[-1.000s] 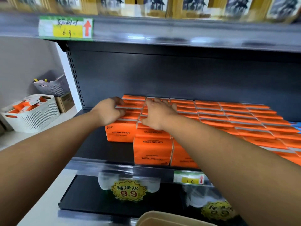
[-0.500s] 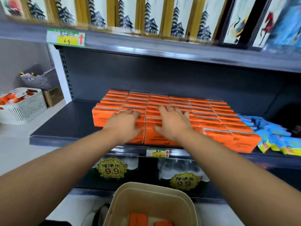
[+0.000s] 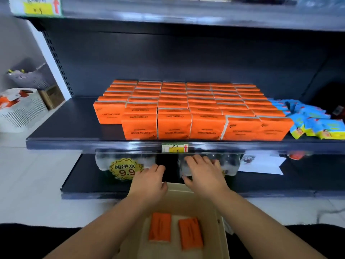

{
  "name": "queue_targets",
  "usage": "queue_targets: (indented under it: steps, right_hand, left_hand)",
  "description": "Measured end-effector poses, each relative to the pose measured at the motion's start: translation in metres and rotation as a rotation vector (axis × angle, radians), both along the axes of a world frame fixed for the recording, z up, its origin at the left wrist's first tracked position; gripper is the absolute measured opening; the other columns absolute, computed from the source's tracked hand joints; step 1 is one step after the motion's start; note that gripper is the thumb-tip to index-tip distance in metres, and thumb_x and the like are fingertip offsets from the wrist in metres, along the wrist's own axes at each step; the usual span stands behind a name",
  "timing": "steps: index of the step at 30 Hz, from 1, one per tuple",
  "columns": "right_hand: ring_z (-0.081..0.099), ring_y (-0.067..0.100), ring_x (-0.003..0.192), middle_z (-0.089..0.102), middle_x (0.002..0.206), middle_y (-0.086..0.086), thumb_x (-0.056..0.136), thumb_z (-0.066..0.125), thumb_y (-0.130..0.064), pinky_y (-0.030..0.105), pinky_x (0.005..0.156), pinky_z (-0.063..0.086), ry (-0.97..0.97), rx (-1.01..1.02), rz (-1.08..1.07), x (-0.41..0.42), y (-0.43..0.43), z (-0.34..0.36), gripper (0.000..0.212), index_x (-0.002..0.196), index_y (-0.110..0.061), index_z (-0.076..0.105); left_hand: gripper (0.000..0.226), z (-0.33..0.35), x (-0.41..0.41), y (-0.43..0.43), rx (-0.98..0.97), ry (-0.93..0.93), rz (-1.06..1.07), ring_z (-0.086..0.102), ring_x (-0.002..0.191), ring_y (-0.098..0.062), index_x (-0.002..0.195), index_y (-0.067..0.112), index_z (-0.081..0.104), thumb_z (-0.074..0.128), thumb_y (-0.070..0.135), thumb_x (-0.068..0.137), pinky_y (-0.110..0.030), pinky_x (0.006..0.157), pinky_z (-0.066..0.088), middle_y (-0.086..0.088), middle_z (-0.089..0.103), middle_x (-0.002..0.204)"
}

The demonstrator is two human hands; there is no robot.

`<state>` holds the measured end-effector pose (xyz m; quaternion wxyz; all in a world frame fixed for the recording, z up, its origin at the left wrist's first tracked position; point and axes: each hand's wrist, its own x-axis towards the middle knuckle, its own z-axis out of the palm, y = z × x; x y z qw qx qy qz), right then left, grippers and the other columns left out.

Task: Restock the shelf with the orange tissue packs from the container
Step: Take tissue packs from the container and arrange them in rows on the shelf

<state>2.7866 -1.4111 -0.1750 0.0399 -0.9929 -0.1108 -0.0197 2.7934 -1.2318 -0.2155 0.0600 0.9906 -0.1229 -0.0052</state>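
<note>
Orange tissue packs [image 3: 160, 229] lie in the container [image 3: 181, 200] on the near side of my left hand [image 3: 149, 182] and right hand [image 3: 204, 174], both loose-fingered and holding nothing over its far rim.

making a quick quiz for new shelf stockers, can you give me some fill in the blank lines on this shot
1. Inside the beige container lie ____ orange tissue packs.
2. On the shelf, the small packs right of the orange stack are mostly ____.
3. The left hand and right hand hover over the container, holding ____.
4. The yellow price sticker below reads ____.

Missing words: two; blue; nothing; 9.9
</note>
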Motion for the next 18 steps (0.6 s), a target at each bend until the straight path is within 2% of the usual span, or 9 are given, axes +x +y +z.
queue_targets:
  steps: [8, 10, 15, 18]
  right_hand:
    - [0.039, 0.024, 0.130, 0.041, 0.142, 0.000, 0.093, 0.051, -0.037, 0.047, 0.105, 0.031, 0.130, 0.033, -0.064, -0.009, -0.009, -0.079, 0.055, 0.144, -0.027, 0.030]
    - [0.040, 0.026, 0.128, 0.042, 0.141, 0.002, 0.093, 0.051, -0.033, 0.047, 0.102, 0.033, 0.196, 0.015, -0.060, -0.014, -0.007, -0.104, 0.054, 0.142, -0.025, 0.032]
    - [0.043, 0.030, 0.124, 0.046, 0.134, 0.006, 0.095, 0.045, -0.030, 0.045, 0.095, 0.034, 0.373, -0.022, -0.008, -0.031, 0.003, -0.168, 0.034, 0.128, -0.022, 0.041]
    - [0.044, 0.031, 0.122, 0.047, 0.131, 0.007, 0.094, 0.043, -0.025, 0.046, 0.095, 0.034, 0.437, -0.015, -0.038, -0.038, 0.010, -0.200, 0.035, 0.129, -0.022, 0.043]
  left_hand:
    - [0.051, -0.065, -0.014, 0.000, 0.040, 0.194, 0.043, 0.051, 0.122, -0.026, 0.139, 0.023, 0.036, 0.047, 0.037, 0.091, -0.039, 0.101, 0.039, -0.002, 0.050, 0.138]
    - [0.052, -0.088, -0.021, 0.000, 0.079, 0.274, 0.056, 0.051, 0.121, -0.029, 0.140, 0.021, 0.035, 0.047, 0.037, 0.092, -0.039, 0.099, 0.040, -0.005, 0.050, 0.137]
    - [0.044, -0.149, -0.037, -0.001, 0.166, 0.404, 0.074, 0.053, 0.120, -0.031, 0.139, 0.020, 0.034, 0.042, 0.031, 0.097, -0.037, 0.092, 0.042, -0.007, 0.049, 0.138]
    - [0.048, -0.181, -0.048, 0.000, 0.211, 0.482, 0.088, 0.054, 0.118, -0.030, 0.144, 0.024, 0.029, 0.042, 0.030, 0.098, -0.037, 0.091, 0.043, -0.005, 0.047, 0.138]
